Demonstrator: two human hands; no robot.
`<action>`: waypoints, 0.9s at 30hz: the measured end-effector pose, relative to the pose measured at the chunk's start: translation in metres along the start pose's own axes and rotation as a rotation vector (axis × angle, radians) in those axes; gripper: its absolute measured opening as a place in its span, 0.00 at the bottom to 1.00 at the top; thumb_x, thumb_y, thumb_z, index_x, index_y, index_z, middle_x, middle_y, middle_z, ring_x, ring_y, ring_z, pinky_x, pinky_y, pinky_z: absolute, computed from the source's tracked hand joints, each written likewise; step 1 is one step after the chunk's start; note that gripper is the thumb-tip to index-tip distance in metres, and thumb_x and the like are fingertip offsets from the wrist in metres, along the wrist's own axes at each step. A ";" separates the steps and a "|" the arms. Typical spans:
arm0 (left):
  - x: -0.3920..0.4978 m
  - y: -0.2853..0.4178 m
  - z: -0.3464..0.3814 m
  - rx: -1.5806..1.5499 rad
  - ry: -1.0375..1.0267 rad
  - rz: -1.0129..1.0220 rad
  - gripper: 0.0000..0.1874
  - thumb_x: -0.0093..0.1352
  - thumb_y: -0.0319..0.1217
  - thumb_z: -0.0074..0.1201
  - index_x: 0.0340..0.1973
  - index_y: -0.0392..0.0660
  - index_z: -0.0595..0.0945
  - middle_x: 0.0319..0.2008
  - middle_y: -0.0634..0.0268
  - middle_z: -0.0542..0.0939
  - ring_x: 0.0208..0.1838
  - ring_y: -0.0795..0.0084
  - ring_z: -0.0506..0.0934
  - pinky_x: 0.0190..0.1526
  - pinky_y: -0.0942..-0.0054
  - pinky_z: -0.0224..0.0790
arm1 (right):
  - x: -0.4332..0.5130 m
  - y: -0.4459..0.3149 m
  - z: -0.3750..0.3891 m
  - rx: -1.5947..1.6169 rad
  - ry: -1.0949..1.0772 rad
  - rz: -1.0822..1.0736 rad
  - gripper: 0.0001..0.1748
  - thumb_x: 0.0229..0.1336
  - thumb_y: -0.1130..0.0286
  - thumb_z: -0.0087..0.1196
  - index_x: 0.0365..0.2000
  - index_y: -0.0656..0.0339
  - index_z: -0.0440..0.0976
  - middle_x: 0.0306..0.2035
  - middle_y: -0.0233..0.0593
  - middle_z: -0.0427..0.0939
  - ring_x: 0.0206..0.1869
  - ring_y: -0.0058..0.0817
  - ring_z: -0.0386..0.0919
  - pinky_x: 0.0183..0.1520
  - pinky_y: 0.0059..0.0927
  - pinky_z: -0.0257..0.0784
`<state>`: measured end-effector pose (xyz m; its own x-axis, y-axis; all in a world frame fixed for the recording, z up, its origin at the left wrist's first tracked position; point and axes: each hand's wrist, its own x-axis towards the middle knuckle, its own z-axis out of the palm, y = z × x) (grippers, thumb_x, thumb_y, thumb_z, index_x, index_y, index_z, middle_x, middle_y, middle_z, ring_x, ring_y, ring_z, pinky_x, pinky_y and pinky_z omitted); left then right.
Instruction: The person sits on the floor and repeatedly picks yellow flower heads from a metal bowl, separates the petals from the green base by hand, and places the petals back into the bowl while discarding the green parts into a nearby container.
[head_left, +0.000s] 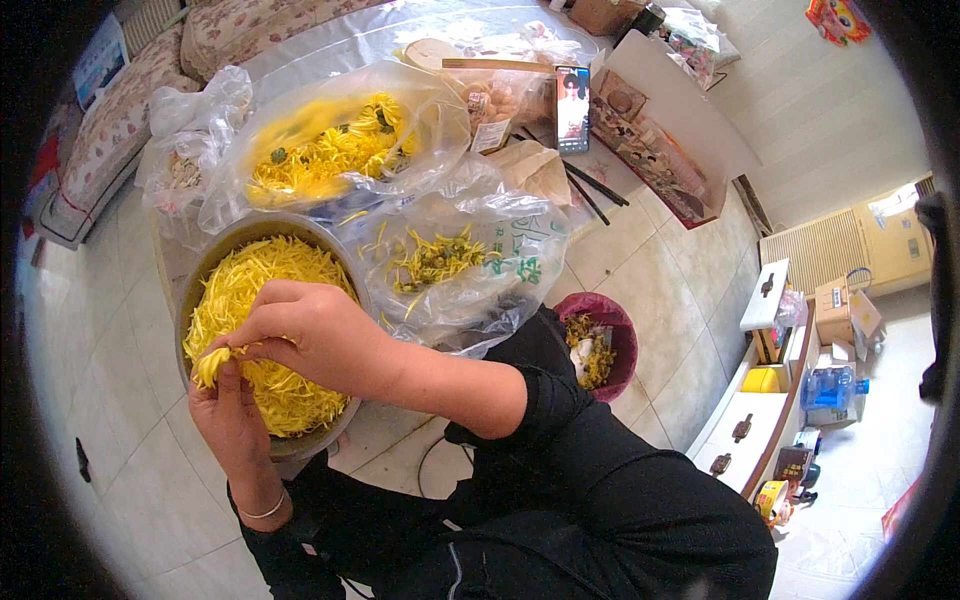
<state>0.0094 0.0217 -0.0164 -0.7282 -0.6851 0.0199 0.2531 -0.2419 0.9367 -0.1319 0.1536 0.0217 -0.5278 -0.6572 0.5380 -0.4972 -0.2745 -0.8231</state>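
Observation:
My left hand (234, 420) grips a yellow chrysanthemum flower head (212, 367) over the left side of a round metal pot. My right hand (289, 330) reaches across the pot, its thumb and fingertips pinched at the same flower's petals. Loose yellow petals (277, 262) fill the pot (182, 300) nearly to its rim. Behind it, a clear plastic bag (442, 142) holds whole yellow flower heads (352, 150). Right of the pot, petals and flower centres (442, 259) lie on a flattened plastic bag (517, 277) with green printing.
A phone (573, 112) with a lit screen leans near a bag of eggs (491, 101). Dark sticks (592, 187) stick out over the table edge. A red-lined bin (626, 337) with flower scraps stands on the tiled floor, near my right elbow. A floral sofa (112, 150) is at the left.

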 end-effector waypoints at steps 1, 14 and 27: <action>-0.001 -0.002 -0.001 0.012 0.013 0.012 0.15 0.74 0.28 0.56 0.53 0.34 0.78 0.49 0.58 0.81 0.49 0.73 0.79 0.50 0.75 0.73 | 0.000 -0.001 0.001 0.003 0.017 -0.014 0.09 0.51 0.74 0.66 0.36 0.58 0.84 0.31 0.41 0.78 0.35 0.41 0.78 0.37 0.37 0.74; 0.007 -0.004 -0.012 0.031 0.189 -0.039 0.15 0.75 0.32 0.55 0.53 0.36 0.78 0.48 0.61 0.81 0.50 0.75 0.79 0.51 0.76 0.73 | -0.002 -0.003 0.007 -0.051 0.119 -0.088 0.07 0.53 0.74 0.65 0.34 0.58 0.82 0.30 0.40 0.76 0.33 0.40 0.77 0.35 0.36 0.73; 0.016 -0.004 -0.014 0.044 0.128 0.073 0.14 0.74 0.28 0.57 0.53 0.36 0.78 0.49 0.60 0.81 0.50 0.72 0.80 0.53 0.72 0.75 | -0.001 -0.004 -0.005 -0.262 -0.070 -0.055 0.22 0.50 0.69 0.67 0.46 0.59 0.73 0.42 0.45 0.73 0.46 0.48 0.76 0.48 0.42 0.72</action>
<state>0.0061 0.0021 -0.0249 -0.6207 -0.7827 0.0462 0.2719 -0.1596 0.9490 -0.1337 0.1587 0.0253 -0.4506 -0.6957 0.5595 -0.6898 -0.1266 -0.7129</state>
